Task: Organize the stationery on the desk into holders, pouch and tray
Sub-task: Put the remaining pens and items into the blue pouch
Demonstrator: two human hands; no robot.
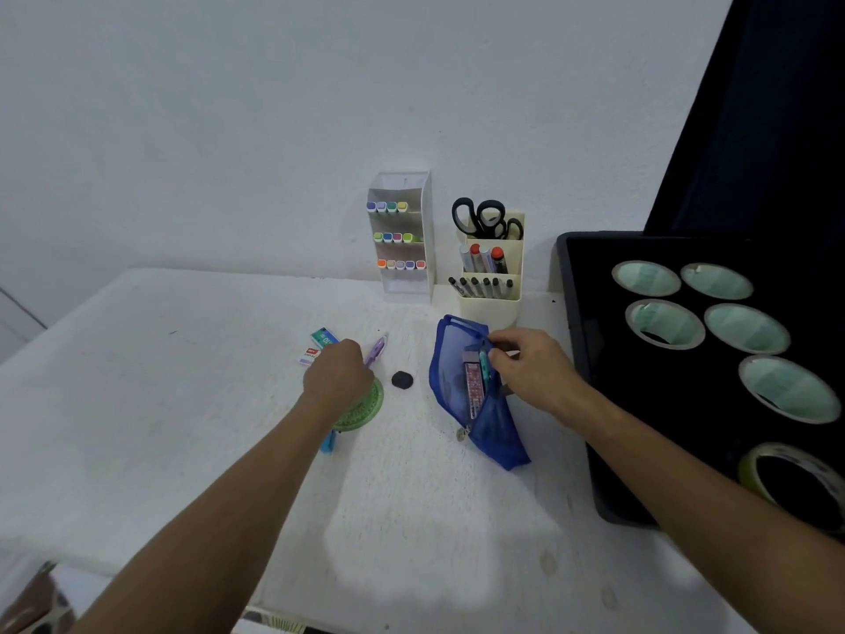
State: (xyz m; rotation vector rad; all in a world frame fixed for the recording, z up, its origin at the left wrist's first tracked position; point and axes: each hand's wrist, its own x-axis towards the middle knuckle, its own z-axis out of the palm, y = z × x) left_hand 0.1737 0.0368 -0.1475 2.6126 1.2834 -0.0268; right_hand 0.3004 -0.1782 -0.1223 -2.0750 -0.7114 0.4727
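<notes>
A blue mesh pouch (484, 418) lies open on the white desk, with a pink-labelled case and a teal item inside. My right hand (530, 366) pinches the pouch's upper edge by the opening. My left hand (338, 370) grips the lower end of a purple pen (378, 347). Under that hand lies a green round protractor (366, 407), and a blue item (328, 440) peeks out beneath my wrist. Two erasers (320, 344) lie just beyond the hand. A small black eraser (402, 380) sits between hand and pouch.
A white tiered holder (425, 221) with coloured markers and a cream holder (500, 308) with scissors, markers and pens stand at the wall. A black tray (590, 359) with several tape rolls fills the right side. The desk's front edge runs near the bottom.
</notes>
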